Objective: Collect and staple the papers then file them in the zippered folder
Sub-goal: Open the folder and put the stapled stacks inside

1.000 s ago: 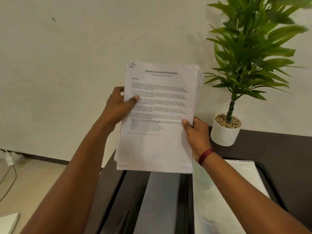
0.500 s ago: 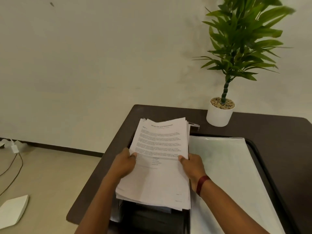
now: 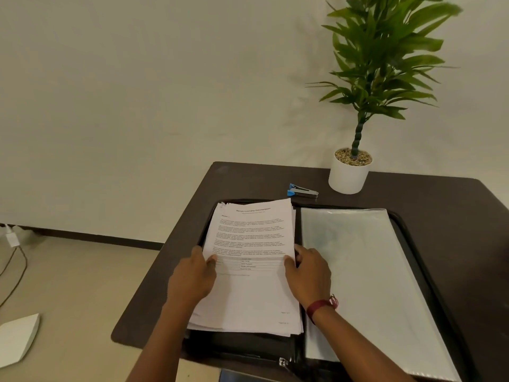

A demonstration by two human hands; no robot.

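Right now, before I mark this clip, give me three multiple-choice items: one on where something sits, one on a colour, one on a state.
1. Where does the stapler lie?
A. on the table beyond the folder
B. inside the folder
C. on the floor

2. What colour is the plant pot?
A. black
B. white
C. blue

3. How is the folder?
A. zipped shut
B. standing upright
C. lying open

Answers: 1 A, it rests on the table between folder and pot. 2 B, the pot is plain white. 3 C, both halves lie flat, and the left hand and right hand hold the papers over its left half.
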